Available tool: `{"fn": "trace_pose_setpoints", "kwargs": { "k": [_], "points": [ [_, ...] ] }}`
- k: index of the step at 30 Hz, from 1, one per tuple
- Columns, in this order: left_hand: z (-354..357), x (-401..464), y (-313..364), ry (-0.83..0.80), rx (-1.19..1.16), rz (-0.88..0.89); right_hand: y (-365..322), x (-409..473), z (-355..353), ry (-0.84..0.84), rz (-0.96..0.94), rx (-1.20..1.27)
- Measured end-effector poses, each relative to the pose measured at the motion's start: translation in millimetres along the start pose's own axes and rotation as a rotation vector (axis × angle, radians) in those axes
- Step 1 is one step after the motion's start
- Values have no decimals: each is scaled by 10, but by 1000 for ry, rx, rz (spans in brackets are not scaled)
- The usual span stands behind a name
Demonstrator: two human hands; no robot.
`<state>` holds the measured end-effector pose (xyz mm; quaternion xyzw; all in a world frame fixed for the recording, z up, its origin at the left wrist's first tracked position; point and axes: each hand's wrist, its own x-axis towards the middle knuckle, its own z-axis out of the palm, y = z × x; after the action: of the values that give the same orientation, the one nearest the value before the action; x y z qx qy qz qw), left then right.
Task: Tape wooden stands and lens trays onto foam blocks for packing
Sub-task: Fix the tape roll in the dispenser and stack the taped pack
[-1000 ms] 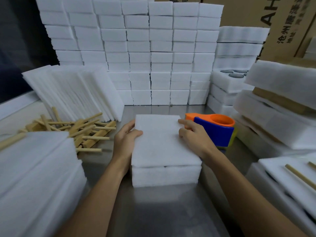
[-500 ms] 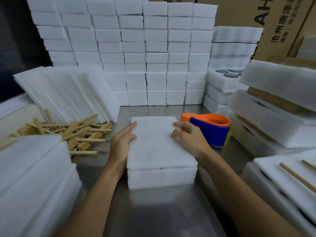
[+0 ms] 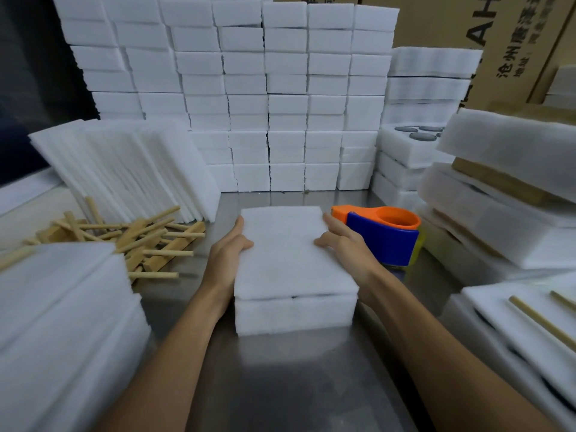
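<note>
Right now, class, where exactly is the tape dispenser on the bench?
In the head view the tape dispenser sits on the metal table right of centre, just behind the right hand and beside the foam block both hands hold.
</note>
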<state>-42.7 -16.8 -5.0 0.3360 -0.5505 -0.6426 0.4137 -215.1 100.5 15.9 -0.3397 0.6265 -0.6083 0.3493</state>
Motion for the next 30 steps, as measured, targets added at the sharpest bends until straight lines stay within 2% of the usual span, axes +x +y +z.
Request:
{"fn": "trace_pose_setpoints", "kwargs": {
  "k": [5, 9, 12, 14, 16, 20, 23, 25, 28, 30],
  "points": [
    [-1, -51, -5, 35, 0, 16, -29, -40, -14, -14, 26, -27],
    [-5, -21, -1, -5, 33, -1, -72, -45, 2, -28, 21, -118],
    [-15, -3, 8, -32, 55, -23, -195, -119, 47, -19, -59, -372],
    [-24, 18, 17, -36, 68, -25, -287, -102, 96, 4, -198, -748],
    [-25, 31, 24, -38, 78, -25, -341, -86, 206, -21, -273, -964],
    [-39, -2, 42, 3, 49, -15, -263, -102, 392, -148, -150, -1134],
    [-30, 18, 166, 55, 162, 24, -248, -109, 392, -140, -130, -1145],
    [17, 49, 258, 51, 343, 57, -252, -103, 396, -135, -130, -1131],
    [120, 43, 265, -62, 649, 29, -249, -108, 390, -119, -113, -1044],
    [141, 16, 233, -127, 677, 9, -267, -105, 346, -109, -121, -944]
  ]
}}
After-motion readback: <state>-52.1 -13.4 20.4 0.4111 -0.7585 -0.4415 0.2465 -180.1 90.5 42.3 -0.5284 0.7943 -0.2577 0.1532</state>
